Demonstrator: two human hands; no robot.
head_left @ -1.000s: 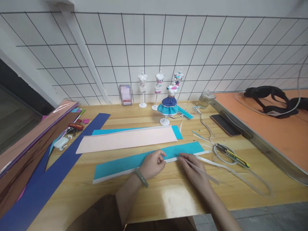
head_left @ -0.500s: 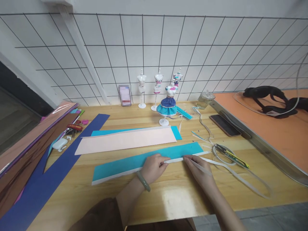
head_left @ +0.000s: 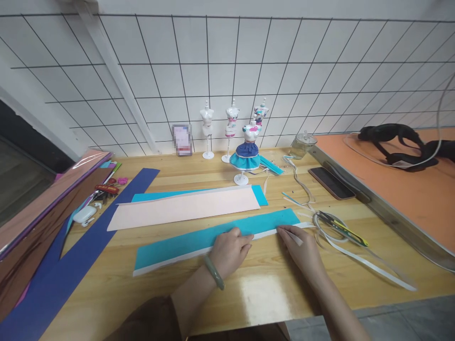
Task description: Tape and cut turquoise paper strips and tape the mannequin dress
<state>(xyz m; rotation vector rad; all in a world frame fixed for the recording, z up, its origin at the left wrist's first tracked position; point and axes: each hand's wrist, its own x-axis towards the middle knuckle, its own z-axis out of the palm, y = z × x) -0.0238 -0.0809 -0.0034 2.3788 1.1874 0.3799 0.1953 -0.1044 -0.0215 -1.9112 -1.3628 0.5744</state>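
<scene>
A turquoise paper strip (head_left: 202, 239) lies slantwise before me, with white tape (head_left: 266, 233) along its near edge. My left hand (head_left: 231, 251), a green bangle at its wrist, presses the strip down. Its index finger lies on the taped edge, the thumb just below and the other fingers curled. Near the strip's right end, my right hand (head_left: 300, 244) pinches the white tape at the edge between thumb and index finger. A short tail of tape shows over this hand. A long loose band (head_left: 377, 267) runs off to the right.
Behind lies a pink strip (head_left: 188, 206) over turquoise paper. On the right are a yellow cutter (head_left: 344, 229), a tape roll (head_left: 322, 222), a phone (head_left: 332, 182) and a glass jar (head_left: 303, 144). Small mannequins (head_left: 248, 149) stand at the back; blue paper (head_left: 85, 241) lies left.
My right hand has slid rightward along the strip's edge, uncovering more white tape between the hands. The loose band has swung outward. My left hand's thumb has come off the edge slightly.
</scene>
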